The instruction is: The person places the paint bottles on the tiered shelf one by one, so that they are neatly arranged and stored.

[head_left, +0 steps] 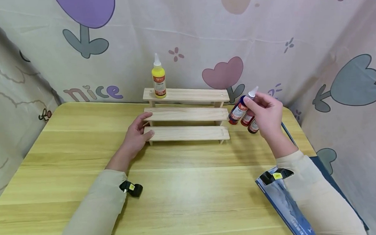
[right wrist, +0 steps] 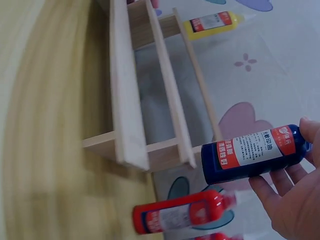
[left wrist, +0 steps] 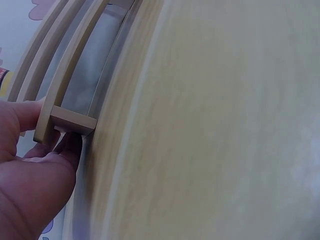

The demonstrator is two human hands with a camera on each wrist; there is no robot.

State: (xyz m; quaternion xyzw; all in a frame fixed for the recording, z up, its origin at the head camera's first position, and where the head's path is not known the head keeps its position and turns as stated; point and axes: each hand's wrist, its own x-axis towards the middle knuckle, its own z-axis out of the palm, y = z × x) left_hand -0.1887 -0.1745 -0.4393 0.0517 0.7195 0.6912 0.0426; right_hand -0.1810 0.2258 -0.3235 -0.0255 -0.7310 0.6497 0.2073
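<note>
A three-tier wooden display rack (head_left: 188, 114) stands toward the back of the table. My left hand (head_left: 135, 133) grips its left end, with the thumb at the lowest tier and fingers at the middle one. At the rack's right, my right hand (head_left: 267, 113) holds a blue ink bottle (right wrist: 255, 152) tilted by its upper part, its base close to the rack's end. A yellow ink bottle (head_left: 159, 80) with a white nozzle stands upright on the left of the top tier. Behind the right hand are a red ink bottle (right wrist: 175, 212) and another red one (right wrist: 217, 236), partly hidden.
A blue picture book or folder (head_left: 284, 204) lies at the table's right, partly under the right forearm. A printed curtain (head_left: 185, 38) hangs close behind the rack. Bare tabletop (head_left: 184, 193) stretches in front of the rack.
</note>
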